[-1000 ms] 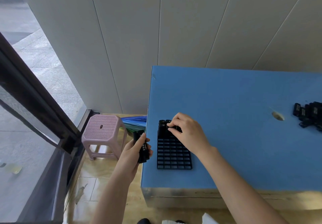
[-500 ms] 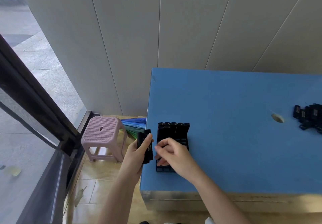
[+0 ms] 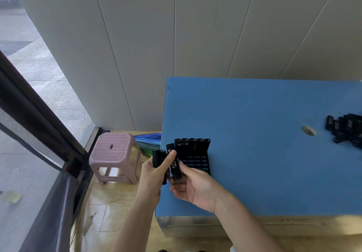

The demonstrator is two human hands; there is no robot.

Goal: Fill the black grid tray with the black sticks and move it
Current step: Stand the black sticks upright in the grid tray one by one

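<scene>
The left hand keeps its grip curled round a bundle of black sticks, just left of the black grid tray and out past the desk edge. Its thumb reaches across onto a lettered stick that lies between the two hands. The right hand has its grip pinched on the lower end of that stick, thumb on top and fingers curled beneath, palm turned towards the left hand. It covers the tray's near left corner.

Half a second ago the right hand was only reaching towards the bundle, fingers loosely bent over the tray's near rows. A second ago it was at the tray's far row. The tray itself has not shifted.

The lettered stick runs lengthwise along the tray's left side, its far end pointing away from the person and leaning a little leftward. The standing sticks fill the tray's far row, upright with their open ends up, and two more stand in the next row at its left end. The cells nearer than these show bare.

Well right of the tray lie a hole in the desk and a heap of loose sticks. Left of the tray, on the floor, stand a pink stool and a folded umbrella.
</scene>
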